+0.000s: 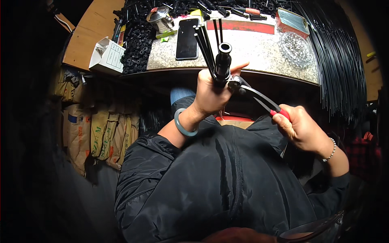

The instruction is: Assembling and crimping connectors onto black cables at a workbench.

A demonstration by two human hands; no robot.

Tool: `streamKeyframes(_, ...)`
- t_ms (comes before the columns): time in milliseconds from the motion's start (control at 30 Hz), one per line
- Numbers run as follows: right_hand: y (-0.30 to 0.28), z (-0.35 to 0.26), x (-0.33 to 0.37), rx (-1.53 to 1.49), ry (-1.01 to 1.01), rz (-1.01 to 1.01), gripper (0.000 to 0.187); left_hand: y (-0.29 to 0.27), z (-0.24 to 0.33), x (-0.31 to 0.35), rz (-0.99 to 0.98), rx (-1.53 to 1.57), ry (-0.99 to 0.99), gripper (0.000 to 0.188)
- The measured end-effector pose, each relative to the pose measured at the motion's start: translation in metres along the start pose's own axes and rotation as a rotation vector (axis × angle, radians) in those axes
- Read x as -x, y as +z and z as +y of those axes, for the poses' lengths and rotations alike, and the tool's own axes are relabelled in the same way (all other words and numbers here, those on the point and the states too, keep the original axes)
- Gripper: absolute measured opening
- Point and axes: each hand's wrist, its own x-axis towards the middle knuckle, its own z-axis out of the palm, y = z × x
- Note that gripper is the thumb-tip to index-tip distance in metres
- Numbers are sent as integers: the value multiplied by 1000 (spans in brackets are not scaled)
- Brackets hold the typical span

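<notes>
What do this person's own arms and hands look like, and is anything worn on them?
Both hands are ungloved. Past the left hand, the wrist wears a smooth, rounded grey-green bangle; past the right hand, a thin beaded bracelet. The left sleeve is black, slightly shiny and creased; the right sleeve is dark too. Both leave the wrists bare.

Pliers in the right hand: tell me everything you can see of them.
The pliers have slim, curved, metal-looking handles ending in red grips, mostly covered by the right hand wrapped around them. The handles bow slightly apart. Held in the air near the desk edge, they slant up and left, their head beside the left hand and the black tube it holds. Whether the jaws grip anything is unclear.
</notes>
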Motion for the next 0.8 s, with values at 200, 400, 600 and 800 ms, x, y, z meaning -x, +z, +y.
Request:
streamKeyframes(200,0,-2,0,343,-148,207,19,2,-3,-5,41,-24,121,28)
streamKeyframes(400,25,49,-26,-57,-515,425,11,7,12,-7,89,305,-246,30)
streamKeyframes(600,64,2,-74,-566,-644,711,31,21,2,-4,-53,185,25,20)
streamKeyframes(800,64,7,-78,-445,-699,777,14,28,-5,-2,-17,147,48,43)
